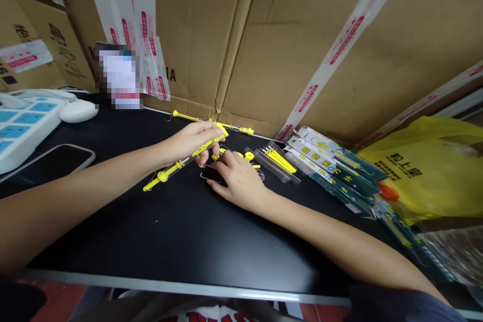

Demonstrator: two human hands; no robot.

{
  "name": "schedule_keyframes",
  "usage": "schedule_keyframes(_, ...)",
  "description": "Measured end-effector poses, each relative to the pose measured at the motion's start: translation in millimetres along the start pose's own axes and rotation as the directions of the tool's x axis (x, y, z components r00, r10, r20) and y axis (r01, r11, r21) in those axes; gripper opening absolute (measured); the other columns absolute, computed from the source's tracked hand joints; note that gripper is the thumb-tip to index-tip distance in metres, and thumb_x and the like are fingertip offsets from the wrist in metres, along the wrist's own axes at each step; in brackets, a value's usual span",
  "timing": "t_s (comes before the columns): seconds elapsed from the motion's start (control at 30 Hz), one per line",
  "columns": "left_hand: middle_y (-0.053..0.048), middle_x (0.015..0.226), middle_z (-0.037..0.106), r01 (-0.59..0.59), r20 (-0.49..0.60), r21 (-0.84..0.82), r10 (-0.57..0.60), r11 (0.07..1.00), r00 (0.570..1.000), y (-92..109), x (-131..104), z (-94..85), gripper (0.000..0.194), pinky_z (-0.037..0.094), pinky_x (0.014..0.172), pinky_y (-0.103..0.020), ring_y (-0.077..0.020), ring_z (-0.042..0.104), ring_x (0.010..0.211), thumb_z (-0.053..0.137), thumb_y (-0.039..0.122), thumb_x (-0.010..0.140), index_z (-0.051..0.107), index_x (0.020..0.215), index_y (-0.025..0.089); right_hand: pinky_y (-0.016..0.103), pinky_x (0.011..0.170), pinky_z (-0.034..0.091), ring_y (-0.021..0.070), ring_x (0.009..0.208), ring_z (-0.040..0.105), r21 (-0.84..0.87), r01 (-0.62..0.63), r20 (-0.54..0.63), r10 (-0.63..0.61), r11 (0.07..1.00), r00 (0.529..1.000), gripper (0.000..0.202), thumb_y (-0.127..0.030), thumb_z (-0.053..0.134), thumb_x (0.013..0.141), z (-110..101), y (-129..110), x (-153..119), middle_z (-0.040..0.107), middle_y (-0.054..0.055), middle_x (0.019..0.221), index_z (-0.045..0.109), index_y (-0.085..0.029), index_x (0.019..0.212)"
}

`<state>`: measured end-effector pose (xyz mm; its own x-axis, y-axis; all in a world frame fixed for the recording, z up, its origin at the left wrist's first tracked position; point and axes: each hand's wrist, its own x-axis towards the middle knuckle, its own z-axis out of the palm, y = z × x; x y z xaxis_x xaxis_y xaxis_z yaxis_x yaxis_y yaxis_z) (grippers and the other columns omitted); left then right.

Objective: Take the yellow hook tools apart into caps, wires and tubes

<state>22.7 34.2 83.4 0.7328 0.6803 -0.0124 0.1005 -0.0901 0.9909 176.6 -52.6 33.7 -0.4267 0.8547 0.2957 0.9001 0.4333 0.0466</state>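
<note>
Dark sleeves (400,302) sit nearest, at the bottom corners, with bare forearms reaching over a black table (181,241).

Left hand (194,142): thumb and fingers closed around the upper end of a yellow scale (164,175), apparently a spring scale. Scale slants above the tabletop below the wrist, hook end pointing down toward the person's left; its middle shows clear plastic.

Right hand (241,178): fingers curled downward over small yellow parts, beside a small dark rectangle (212,174) with a pale edge. Cannot tell from here whether anything is pinched; fingertips hidden.

Just beyond the right hand: a yellow ring (249,155), some thin wire, then clear tubes (269,165) and a bunch of yellow rods (281,160) lying together.

Progress, as judged: a second scale (188,117), along the table's back edge, looks whole, hook fitted. Held one looks nearly whole, though its upper end is covered by the fingers. Rods, tubes and ring lie loose, so those remain unassembled.

Farther out, right: printed boxes (332,166) stacked askew, then a yellow bag (422,176). Left: a phone (60,161) lying flat, a power strip (33,115), a blurred-out screen (121,78). Large cardboard boxes (320,35) stand behind.
</note>
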Motion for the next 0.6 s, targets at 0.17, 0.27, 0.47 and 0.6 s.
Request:
schedule_keyframes(0.17, 0.002, 0.061, 0.056, -0.013, 0.027, -0.054, 0.015, 0.998, 1.0, -6, 3, 2.4, 0.019, 0.034, 0.032, -0.016, -0.0043, 0.042, 0.034, 0.037, 0.027, 0.093, 0.049, 0.084, 0.015, 0.042, 0.081, 0.041, 0.0287, 0.097, 0.046, -0.118, 0.01, 0.003, -0.01, 0.993, 1.0, 0.034, -0.041, 0.049, 0.087, 15, -4, 27, 0.053, 0.016, 0.107, 0.058, -0.014, 0.104)
schedule_keyframes(0.27, 0.002, 0.058, 0.055, 0.003, 0.024, -0.054, -0.002, 0.999, 1.0, -9, 4, 2.5, 0.018, 0.032, 0.032, -0.015, -0.0046, 0.042, 0.034, 0.037, 0.024, 0.091, 0.045, 0.077, 0.016, 0.042, 0.08, 0.041, 0.0304, 0.1, 0.046, -0.133, -0.016, 0.003, 0.016, 0.991, 1.0, 0.032, -0.041, 0.046, 0.087, 17, 1, 35, 0.056, 0.017, 0.103, 0.059, -0.013, 0.097)
schedule_keyframes(0.47, 0.001, 0.059, 0.057, 0.019, 0.072, -0.036, -0.016, 0.999, 0.997, -15, 3, 5.2, 0.014, 0.033, 0.034, -0.014, -0.005, 0.044, 0.038, 0.041, 0.026, 0.09, 0.041, 0.079, 0.017, 0.036, 0.076, 0.041, 0.0241, 0.088, 0.048, 0.056, -0.067, -0.07, 0.071, 0.996, 0.995, 0.021, -0.034, 0.049, 0.087, 1, 12, 19, 0.055, 0.011, 0.092, 0.06, -0.016, 0.09)
schedule_keyframes(0.6, 0.003, 0.062, 0.058, -0.012, 0.177, 0.061, 0.001, 0.998, 0.984, -18, -2, 13.8, 0.018, 0.039, 0.039, -0.014, -0.0059, 0.05, 0.044, 0.047, 0.034, 0.089, 0.039, 0.085, 0.018, 0.033, 0.072, 0.041, 0.0202, 0.079, 0.047, 0.3, -0.106, -0.142, 0.155, 0.948, 0.978, 0.015, -0.027, 0.049, 0.086, -11, 20, -10, 0.051, 0.005, 0.082, 0.058, -0.017, 0.094)
